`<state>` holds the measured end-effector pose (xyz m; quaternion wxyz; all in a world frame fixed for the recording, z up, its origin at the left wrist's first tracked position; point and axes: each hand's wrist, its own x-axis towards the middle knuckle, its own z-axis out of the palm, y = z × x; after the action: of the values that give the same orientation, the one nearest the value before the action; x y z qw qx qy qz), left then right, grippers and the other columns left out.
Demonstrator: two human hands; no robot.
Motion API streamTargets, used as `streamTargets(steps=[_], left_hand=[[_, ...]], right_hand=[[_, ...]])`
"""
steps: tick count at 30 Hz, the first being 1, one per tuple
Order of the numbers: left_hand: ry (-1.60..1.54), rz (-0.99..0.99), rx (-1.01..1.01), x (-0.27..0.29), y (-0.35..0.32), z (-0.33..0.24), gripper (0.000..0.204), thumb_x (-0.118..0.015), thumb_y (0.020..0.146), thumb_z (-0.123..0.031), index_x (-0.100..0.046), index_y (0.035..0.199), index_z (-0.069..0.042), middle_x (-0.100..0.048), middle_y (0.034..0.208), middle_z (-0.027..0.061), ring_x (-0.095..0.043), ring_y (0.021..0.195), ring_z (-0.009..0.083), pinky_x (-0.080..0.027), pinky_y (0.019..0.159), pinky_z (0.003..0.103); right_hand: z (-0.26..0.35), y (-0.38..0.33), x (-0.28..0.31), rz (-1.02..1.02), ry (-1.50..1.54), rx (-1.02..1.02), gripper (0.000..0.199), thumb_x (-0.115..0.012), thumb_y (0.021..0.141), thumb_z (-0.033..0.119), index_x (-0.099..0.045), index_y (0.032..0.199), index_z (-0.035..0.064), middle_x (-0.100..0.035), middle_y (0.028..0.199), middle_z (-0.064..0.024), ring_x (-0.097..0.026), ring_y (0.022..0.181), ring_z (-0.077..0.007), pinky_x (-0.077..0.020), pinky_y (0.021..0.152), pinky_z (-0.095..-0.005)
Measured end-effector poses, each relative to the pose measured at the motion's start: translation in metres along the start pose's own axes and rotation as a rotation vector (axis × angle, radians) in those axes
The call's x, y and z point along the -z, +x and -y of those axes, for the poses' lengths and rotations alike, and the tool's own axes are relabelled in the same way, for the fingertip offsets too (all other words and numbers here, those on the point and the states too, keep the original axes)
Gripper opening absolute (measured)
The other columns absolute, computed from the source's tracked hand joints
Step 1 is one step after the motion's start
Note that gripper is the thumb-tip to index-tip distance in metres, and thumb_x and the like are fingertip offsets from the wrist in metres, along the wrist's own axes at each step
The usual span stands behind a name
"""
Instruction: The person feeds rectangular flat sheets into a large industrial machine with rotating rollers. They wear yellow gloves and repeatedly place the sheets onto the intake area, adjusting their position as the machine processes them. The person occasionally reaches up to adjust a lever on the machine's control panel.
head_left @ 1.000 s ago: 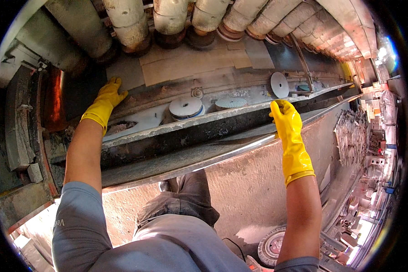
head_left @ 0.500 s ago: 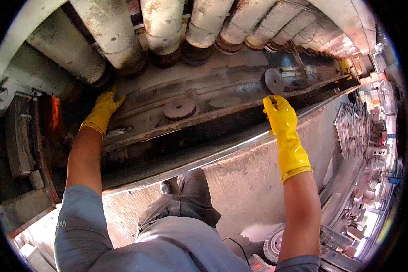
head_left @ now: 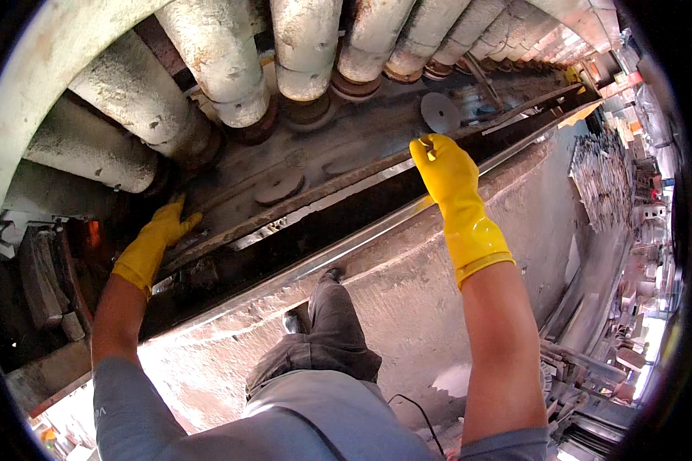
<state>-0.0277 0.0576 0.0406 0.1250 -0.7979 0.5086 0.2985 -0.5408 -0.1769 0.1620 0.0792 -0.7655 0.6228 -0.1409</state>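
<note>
Both my hands wear yellow rubber gloves. My left hand (head_left: 158, 240) lies flat with its fingers spread on the dusty metal ledge (head_left: 231, 223) at the left, next to a glowing orange opening (head_left: 92, 233). My right hand (head_left: 444, 170) is curled over the edge of a long dark metal rail (head_left: 338, 188) that runs diagonally along the machine's front. Flat round grey discs (head_left: 278, 187) (head_left: 440, 113) lie on the shelf behind the rail, the farther one just above my right fingers.
A row of thick, crusted grey cylinders (head_left: 304, 46) hangs over the shelf. A rough concrete wall (head_left: 407, 284) drops below the rail, with my dark trouser leg and shoe (head_left: 327, 323) against it. Stacked metal parts (head_left: 603, 180) fill the right side.
My view has come closer to the machine and the cylinders loom larger. My left hand has dropped lower and to the left along the ledge. My right hand stays on the rail.
</note>
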Motion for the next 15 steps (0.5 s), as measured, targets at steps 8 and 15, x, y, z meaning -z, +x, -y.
streamTargets(steps=[8,15], left_hand=[[-0.094,0.072,-0.086,0.024,-0.040,-0.004,0.092,-0.064,0.101,-0.057,-0.033,0.165,0.001,-0.034,0.170,0.0266,-0.033,0.158,0.0392,-0.028,0.130,0.041],[-0.090,0.095,-0.057,0.025,-0.042,-0.024,0.092,-0.066,0.100,-0.054,-0.032,0.165,0.001,-0.033,0.170,0.0274,-0.034,0.157,0.0407,-0.029,0.129,0.040]], right_hand=[[0.002,0.007,0.002,-0.008,-0.018,-0.002,0.047,-0.062,0.098,0.055,-0.078,0.114,0.0132,-0.079,0.112,-0.0126,-0.075,0.101,-0.0377,-0.0584,0.088,-0.0479],[0.004,0.008,0.006,0.013,-0.013,-0.011,0.045,-0.063,0.098,0.054,-0.078,0.112,0.0138,-0.079,0.111,-0.0119,-0.075,0.100,-0.0377,-0.0585,0.087,-0.0480]])
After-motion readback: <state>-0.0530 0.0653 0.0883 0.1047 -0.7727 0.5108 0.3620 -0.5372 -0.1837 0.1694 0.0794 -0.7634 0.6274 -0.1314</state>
